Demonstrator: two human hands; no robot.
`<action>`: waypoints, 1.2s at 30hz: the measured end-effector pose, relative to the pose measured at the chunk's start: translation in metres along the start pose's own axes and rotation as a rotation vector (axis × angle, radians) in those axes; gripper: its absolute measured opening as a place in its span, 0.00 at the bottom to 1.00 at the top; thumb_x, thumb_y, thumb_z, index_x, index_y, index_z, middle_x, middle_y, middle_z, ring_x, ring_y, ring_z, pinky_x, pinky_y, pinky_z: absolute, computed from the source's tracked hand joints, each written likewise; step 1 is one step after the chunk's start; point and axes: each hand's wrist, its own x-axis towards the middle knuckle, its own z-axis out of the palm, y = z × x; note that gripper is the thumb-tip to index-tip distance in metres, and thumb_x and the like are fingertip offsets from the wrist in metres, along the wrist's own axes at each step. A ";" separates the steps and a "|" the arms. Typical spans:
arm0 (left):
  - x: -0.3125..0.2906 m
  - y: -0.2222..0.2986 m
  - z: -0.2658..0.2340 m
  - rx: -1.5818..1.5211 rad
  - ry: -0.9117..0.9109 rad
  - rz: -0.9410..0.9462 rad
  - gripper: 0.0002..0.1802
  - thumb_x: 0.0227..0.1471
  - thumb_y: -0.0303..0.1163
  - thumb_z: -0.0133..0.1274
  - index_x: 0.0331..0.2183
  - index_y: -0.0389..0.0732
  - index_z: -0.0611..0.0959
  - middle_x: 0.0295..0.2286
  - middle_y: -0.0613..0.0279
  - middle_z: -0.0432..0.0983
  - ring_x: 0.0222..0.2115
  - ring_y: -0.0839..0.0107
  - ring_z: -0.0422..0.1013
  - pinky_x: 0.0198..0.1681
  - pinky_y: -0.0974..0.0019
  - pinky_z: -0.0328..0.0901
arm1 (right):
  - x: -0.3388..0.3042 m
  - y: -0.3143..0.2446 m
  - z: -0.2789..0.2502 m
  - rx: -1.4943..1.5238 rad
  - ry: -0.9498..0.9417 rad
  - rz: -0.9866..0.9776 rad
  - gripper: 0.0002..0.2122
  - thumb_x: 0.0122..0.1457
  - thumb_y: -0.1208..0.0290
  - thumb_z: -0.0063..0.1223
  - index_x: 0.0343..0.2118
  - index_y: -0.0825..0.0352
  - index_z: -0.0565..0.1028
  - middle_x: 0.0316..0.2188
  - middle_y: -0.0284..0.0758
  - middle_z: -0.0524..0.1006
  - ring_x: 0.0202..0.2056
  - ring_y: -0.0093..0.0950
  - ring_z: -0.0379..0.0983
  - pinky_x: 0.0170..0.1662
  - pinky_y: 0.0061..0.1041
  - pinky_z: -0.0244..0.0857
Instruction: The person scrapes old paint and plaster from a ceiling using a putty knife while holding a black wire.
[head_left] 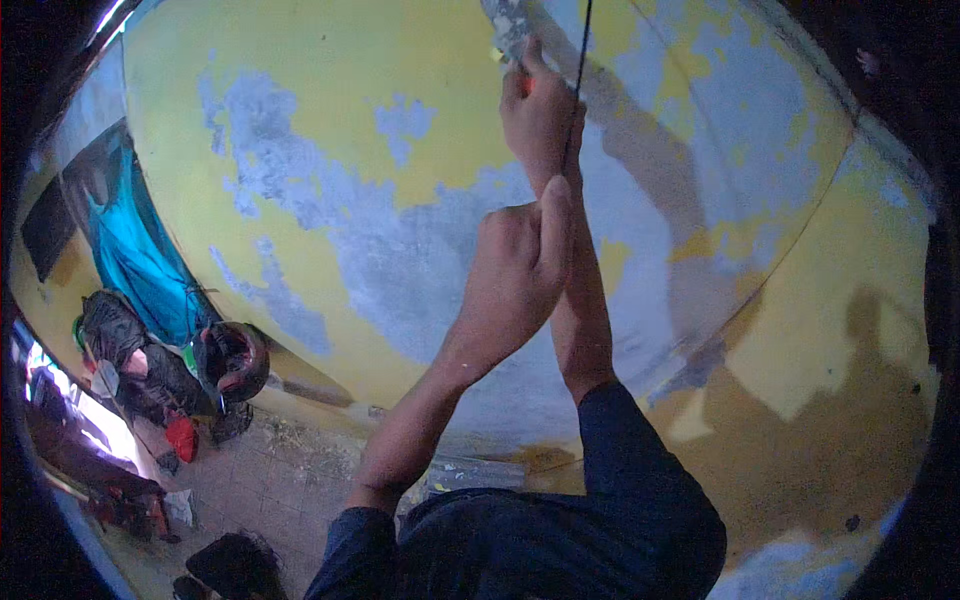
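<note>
My right hand (545,115) is raised against the wall, fingers closed around a small tool with an orange part (527,87); the rest of the tool is mostly hidden. A yellow paint flake (497,55) shows beside its fingertips, at a grey scraped patch (512,25). Lower down, my left hand (515,245) is closed on a thin black cord (584,50), its thumb pointing up. The cord runs up past my right wrist and out of the top of the view. My left hand overlaps my right forearm.
The wall (330,60) is yellow with peeled blue-grey patches. At left hang a teal cloth (145,260) and dark bags (115,330), near a dark reddish helmet-like object (232,362) and a red item (181,437). Below is a tiled floor (265,490) with debris. Shadows fall right.
</note>
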 end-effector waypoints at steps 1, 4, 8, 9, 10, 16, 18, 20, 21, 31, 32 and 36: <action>-0.001 -0.016 -0.002 0.267 0.137 0.379 0.14 0.61 0.33 0.45 0.29 0.31 0.71 0.17 0.61 0.64 0.19 0.69 0.62 0.22 0.62 0.57 | 0.008 -0.013 0.014 0.039 0.022 -0.054 0.11 0.60 0.66 0.46 0.32 0.66 0.78 0.24 0.50 0.78 0.30 0.48 0.77 0.34 0.44 0.71; -0.002 -0.022 0.004 0.594 0.078 0.640 0.25 0.47 0.22 0.51 0.48 0.23 0.68 0.29 0.47 0.71 0.31 0.50 0.68 0.33 0.50 0.61 | 0.031 -0.021 -0.009 0.015 0.093 -0.106 0.10 0.58 0.66 0.48 0.30 0.67 0.78 0.22 0.48 0.77 0.27 0.48 0.76 0.32 0.42 0.70; 0.010 -0.006 -0.015 0.312 0.070 0.451 0.11 0.57 0.26 0.46 0.37 0.26 0.73 0.19 0.42 0.70 0.19 0.46 0.67 0.24 0.47 0.60 | 0.033 -0.003 -0.004 0.036 0.087 -0.155 0.15 0.62 0.64 0.47 0.48 0.67 0.75 0.29 0.49 0.78 0.33 0.49 0.76 0.34 0.39 0.70; 0.010 -0.002 -0.022 0.156 -0.053 0.198 0.12 0.61 0.29 0.44 0.36 0.26 0.73 0.18 0.41 0.69 0.18 0.45 0.67 0.23 0.47 0.60 | 0.025 0.001 -0.001 0.060 -0.006 -0.096 0.20 0.63 0.63 0.47 0.55 0.65 0.70 0.31 0.50 0.78 0.34 0.49 0.76 0.34 0.37 0.69; 0.015 -0.018 -0.016 0.169 0.086 0.331 0.18 0.64 0.33 0.39 0.32 0.26 0.74 0.15 0.39 0.66 0.15 0.44 0.64 0.22 0.47 0.59 | 0.013 -0.004 -0.005 0.010 0.008 -0.098 0.20 0.63 0.63 0.47 0.56 0.64 0.69 0.33 0.51 0.78 0.35 0.48 0.76 0.34 0.37 0.69; 0.009 -0.031 -0.017 0.148 0.065 0.289 0.17 0.62 0.33 0.40 0.33 0.26 0.75 0.16 0.37 0.67 0.16 0.40 0.65 0.21 0.48 0.61 | -0.103 0.014 -0.027 0.112 -0.029 -0.008 0.21 0.65 0.65 0.45 0.61 0.61 0.65 0.35 0.46 0.76 0.36 0.43 0.75 0.41 0.38 0.68; 0.010 -0.029 -0.010 0.094 0.025 0.213 0.17 0.62 0.32 0.40 0.34 0.26 0.74 0.16 0.38 0.68 0.17 0.40 0.66 0.21 0.47 0.61 | -0.131 0.032 -0.025 0.231 -0.061 0.045 0.22 0.65 0.66 0.45 0.61 0.60 0.64 0.37 0.43 0.77 0.38 0.42 0.75 0.44 0.35 0.68; 0.010 -0.030 0.007 0.071 0.004 0.226 0.16 0.61 0.31 0.41 0.35 0.25 0.74 0.16 0.39 0.68 0.17 0.40 0.67 0.22 0.47 0.62 | -0.163 0.130 -0.010 -0.102 -0.323 0.153 0.23 0.65 0.66 0.45 0.62 0.61 0.62 0.45 0.44 0.77 0.44 0.38 0.75 0.46 0.33 0.69; 0.006 -0.049 -0.001 0.149 0.050 0.271 0.16 0.61 0.31 0.41 0.35 0.24 0.75 0.15 0.40 0.68 0.16 0.40 0.67 0.22 0.48 0.62 | -0.157 0.027 -0.029 0.117 -0.309 0.311 0.24 0.66 0.66 0.42 0.63 0.67 0.60 0.53 0.45 0.73 0.52 0.34 0.72 0.53 0.31 0.65; 0.012 -0.037 -0.008 0.084 0.077 0.276 0.13 0.57 0.29 0.45 0.30 0.25 0.73 0.17 0.39 0.70 0.20 0.41 0.70 0.24 0.47 0.63 | -0.097 0.048 0.010 0.577 -0.159 0.556 0.14 0.65 0.71 0.43 0.51 0.71 0.72 0.43 0.41 0.78 0.42 0.26 0.74 0.48 0.29 0.66; 0.015 -0.034 -0.007 0.105 0.007 0.297 0.11 0.53 0.28 0.48 0.28 0.27 0.73 0.19 0.40 0.72 0.22 0.41 0.70 0.26 0.47 0.63 | -0.087 0.047 0.007 0.265 -0.151 0.353 0.12 0.64 0.71 0.46 0.47 0.69 0.74 0.37 0.40 0.80 0.38 0.28 0.77 0.43 0.31 0.69; 0.013 -0.030 -0.024 0.244 -0.024 0.204 0.06 0.53 0.25 0.46 0.31 0.32 0.75 0.26 0.41 0.74 0.31 0.44 0.70 0.33 0.49 0.62 | -0.037 0.009 0.028 0.100 -0.015 0.122 0.10 0.61 0.67 0.47 0.38 0.67 0.78 0.29 0.51 0.77 0.34 0.50 0.75 0.37 0.42 0.68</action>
